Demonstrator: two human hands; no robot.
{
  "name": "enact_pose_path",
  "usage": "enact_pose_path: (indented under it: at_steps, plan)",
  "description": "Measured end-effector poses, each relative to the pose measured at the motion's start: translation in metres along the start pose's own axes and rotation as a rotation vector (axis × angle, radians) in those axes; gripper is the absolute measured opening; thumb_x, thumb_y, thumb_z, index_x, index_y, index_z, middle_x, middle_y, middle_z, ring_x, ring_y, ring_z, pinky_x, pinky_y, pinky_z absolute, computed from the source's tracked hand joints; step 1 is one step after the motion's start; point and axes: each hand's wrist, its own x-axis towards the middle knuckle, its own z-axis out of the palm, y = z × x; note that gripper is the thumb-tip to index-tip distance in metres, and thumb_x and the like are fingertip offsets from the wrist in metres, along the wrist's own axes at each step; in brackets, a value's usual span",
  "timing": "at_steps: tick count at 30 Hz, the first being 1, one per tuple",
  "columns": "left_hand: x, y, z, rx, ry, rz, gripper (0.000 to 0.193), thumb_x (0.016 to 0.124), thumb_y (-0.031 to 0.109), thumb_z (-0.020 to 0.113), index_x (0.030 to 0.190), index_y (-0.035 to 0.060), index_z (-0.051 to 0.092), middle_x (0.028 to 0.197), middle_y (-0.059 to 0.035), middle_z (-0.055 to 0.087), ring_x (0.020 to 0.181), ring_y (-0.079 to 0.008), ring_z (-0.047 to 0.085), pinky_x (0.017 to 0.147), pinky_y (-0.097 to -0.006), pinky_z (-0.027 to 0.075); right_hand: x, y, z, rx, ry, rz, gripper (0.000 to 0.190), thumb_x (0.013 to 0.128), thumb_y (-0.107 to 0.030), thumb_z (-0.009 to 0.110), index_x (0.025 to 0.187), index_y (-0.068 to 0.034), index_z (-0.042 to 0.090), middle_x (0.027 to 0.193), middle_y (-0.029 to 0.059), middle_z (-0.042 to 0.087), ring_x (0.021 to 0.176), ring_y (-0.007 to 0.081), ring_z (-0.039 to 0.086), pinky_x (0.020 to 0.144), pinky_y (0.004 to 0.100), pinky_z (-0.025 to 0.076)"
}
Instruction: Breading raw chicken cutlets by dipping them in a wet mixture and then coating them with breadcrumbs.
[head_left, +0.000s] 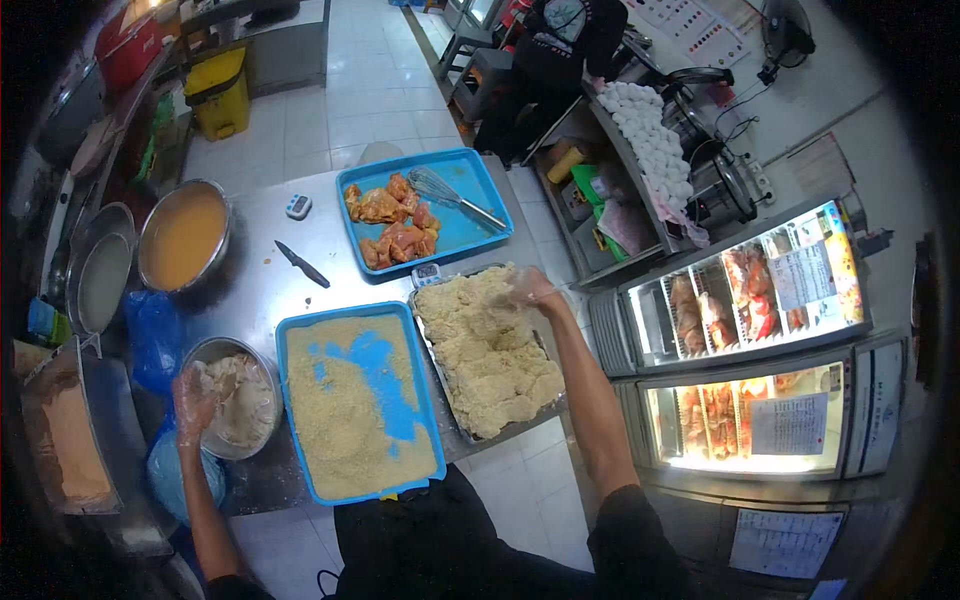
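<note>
My left hand (195, 401) is at the left side of a round metal bowl (276, 397) holding a pale, floury piece of food (241, 390); whether the fingers grip it is unclear. My right hand (532, 289) is over the far right part of a metal tray (456, 409) filled with crumb-coated pieces (491, 367); its fingers are blurred. Between the hands sits a blue tray (283, 375) of crumbs (337, 435). Beyond them, another blue tray (469, 244) holds marinated raw meat pieces (386, 206) and a metal whisk (450, 195).
A small knife (304, 264) and a digital timer (298, 206) lie on the metal table (255, 300). Bowls of orange liquid (184, 236) and pale liquid (103, 281) stand left. A lit display fridge (750, 292) is at right. A person (562, 67) in black works beyond.
</note>
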Motion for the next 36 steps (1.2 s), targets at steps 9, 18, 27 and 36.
enact_pose_path:
  at_steps: [9, 18, 27, 36]
  plan:
    - [0.001, -0.033, 0.008, 0.254, 0.139, 0.149, 0.065, 0.063, 0.010, 0.077, 0.122, -0.0071, 0.054, 0.115, -0.0209, 0.060, 0.107, -0.0343, 0.059, 0.094, -0.0428, 0.047, 0.059, 0.125, 0.030, 0.427, -0.006, 0.221, 0.039, 0.072, -0.026, 0.079, 0.099, 0.000, 0.068, 0.082, 0.0110, 0.068, 0.071, 0.0230, 0.066, 0.059, 0.0371, 0.053]
    - [0.004, 0.110, 0.005, 0.111, 0.053, -0.005, 0.039, 0.065, 0.010, 0.078, 0.099, -0.0028, 0.066, 0.088, -0.0150, 0.068, 0.082, -0.0278, 0.065, 0.076, -0.0388, 0.051, 0.023, 0.153, 0.076, 0.514, 0.395, -0.110, 0.029, 0.085, -0.025, 0.062, 0.105, -0.006, 0.068, 0.099, 0.0158, 0.068, 0.084, 0.0327, 0.065, 0.077, 0.0438, 0.051]
    - [-0.021, 0.081, -0.014, 0.148, 0.151, 0.047, 0.028, 0.064, 0.005, 0.072, 0.090, 0.0013, 0.066, 0.081, -0.0192, 0.068, 0.074, -0.0354, 0.067, 0.067, -0.0397, 0.051, -0.148, -0.075, 0.207, -0.176, -0.128, -0.726, 0.056, 0.094, -0.013, 0.040, 0.146, 0.004, 0.029, 0.153, 0.0234, 0.028, 0.142, 0.0370, 0.028, 0.117, 0.0442, 0.022]
    - [-0.048, 0.092, -0.058, 0.247, 0.190, 0.107, 0.028, 0.066, 0.009, 0.079, 0.091, 0.0017, 0.070, 0.081, -0.0172, 0.070, 0.073, -0.0275, 0.070, 0.067, -0.0353, 0.053, -0.218, -0.169, 0.379, -0.273, -0.329, -1.024, 0.065, 0.097, -0.035, 0.039, 0.152, -0.006, 0.022, 0.161, 0.0122, 0.014, 0.149, 0.0261, 0.012, 0.120, 0.0466, 0.007]
